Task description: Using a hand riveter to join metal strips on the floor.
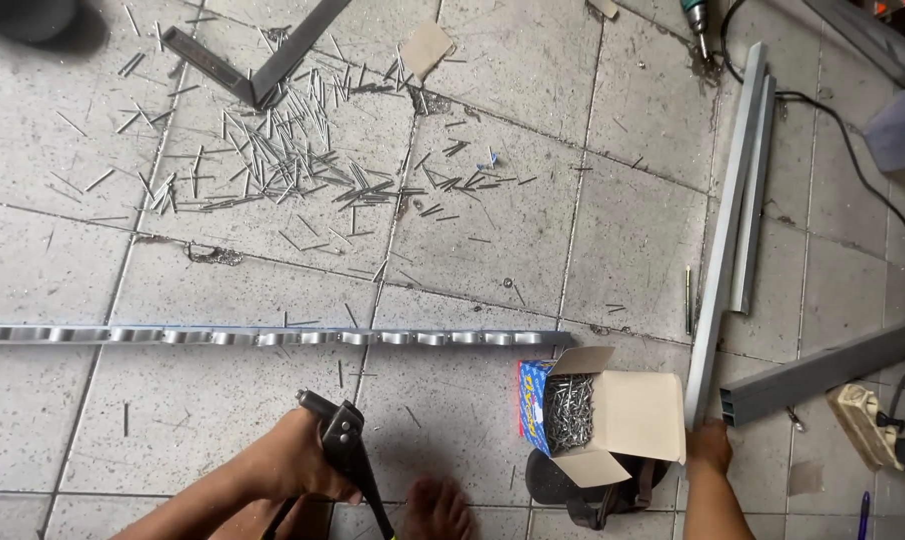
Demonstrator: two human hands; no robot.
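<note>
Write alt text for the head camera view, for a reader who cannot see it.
Seen from above, a person's left hand grips a black hand riveter while the right hand holds the end of a grey metal channel on a tiled floor. Between the hands sits an open box of rivets; spent rivet pins litter the tiles beyond a long perforated metal strip.
</note>
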